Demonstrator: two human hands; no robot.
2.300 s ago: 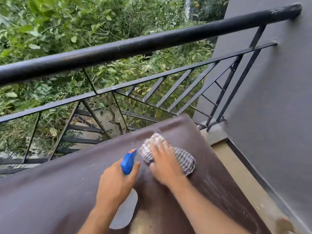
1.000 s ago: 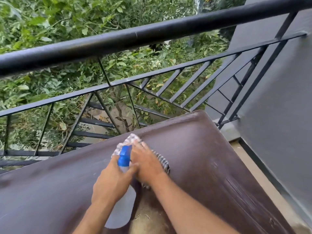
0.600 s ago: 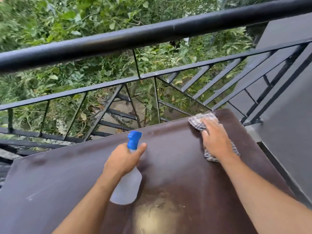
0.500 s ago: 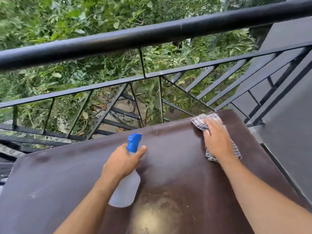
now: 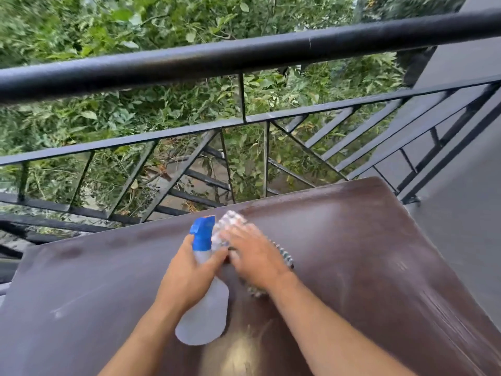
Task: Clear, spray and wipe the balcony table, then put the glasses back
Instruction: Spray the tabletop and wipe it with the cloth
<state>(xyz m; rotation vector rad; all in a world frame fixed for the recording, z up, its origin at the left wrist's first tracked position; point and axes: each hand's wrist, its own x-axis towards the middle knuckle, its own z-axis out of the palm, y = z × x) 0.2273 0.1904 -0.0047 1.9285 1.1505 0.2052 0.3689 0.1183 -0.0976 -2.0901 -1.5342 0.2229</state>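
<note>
The dark brown table fills the lower view. My left hand grips a clear spray bottle with a blue nozzle head, held just above the tabletop near its middle. Right beside it, my right hand presses flat on a checked cloth against the table, close to the far edge. The cloth shows past my fingertips and under my wrist. No glasses are in view.
A black metal railing runs along the table's far edge, with greenery beyond and below. A grey wall stands at the right, close to the table's right side.
My right hand has swept the cloth left from the table's far right corner to the middle, beside the bottle. My left hand keeps the spray bottle near the same spot.
</note>
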